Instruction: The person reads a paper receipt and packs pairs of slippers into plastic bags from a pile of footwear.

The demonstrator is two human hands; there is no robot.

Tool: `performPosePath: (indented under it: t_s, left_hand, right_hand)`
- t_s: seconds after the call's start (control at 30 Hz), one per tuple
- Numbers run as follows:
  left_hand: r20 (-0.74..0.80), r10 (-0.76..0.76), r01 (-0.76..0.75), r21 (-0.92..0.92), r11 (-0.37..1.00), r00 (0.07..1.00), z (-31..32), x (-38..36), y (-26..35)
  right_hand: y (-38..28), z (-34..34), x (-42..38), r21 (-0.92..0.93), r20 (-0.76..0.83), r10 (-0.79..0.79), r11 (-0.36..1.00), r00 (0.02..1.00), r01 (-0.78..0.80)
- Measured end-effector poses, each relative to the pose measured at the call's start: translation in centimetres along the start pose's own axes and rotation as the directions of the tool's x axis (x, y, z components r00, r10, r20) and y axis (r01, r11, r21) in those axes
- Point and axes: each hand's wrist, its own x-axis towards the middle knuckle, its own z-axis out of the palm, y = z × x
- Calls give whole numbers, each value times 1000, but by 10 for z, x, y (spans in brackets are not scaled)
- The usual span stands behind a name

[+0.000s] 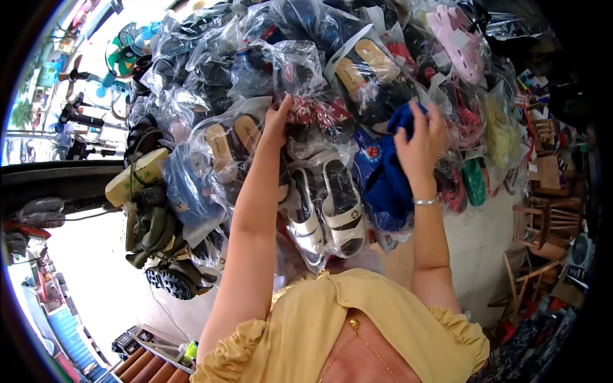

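Note:
My left hand [276, 127] is at the middle of a large pile of bagged footwear. Its thumb lies against a clear plastic bag of red patterned shoes [316, 113], and its other fingers are mostly hidden. My right hand [421, 143], with a silver bangle at the wrist, has its fingers curled over a bunched blue cloth [391, 182]. The cloth hangs below the hand over a blue bagged item with a round orange emblem. Between my forearms, a pair of white strapped sandals [329, 214] lies in clear plastic.
Tan-soled slippers [369, 60] and pink clogs [456, 41] lie higher on the pile. Dark chunky shoes [172, 281] hang at its lower left. Wooden stools [543, 220] stand at the right. Fans [124, 57] and parked motorbikes are at the upper left.

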Motion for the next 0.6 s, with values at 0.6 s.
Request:
performPosePath:
  t_s: [0.6]
  left_hand:
    - [239, 78, -14, -258, 966, 968, -22, -25, 13]
  right_hand:
    - [-52, 103, -13, 233, 954, -113, -296, 276, -926]
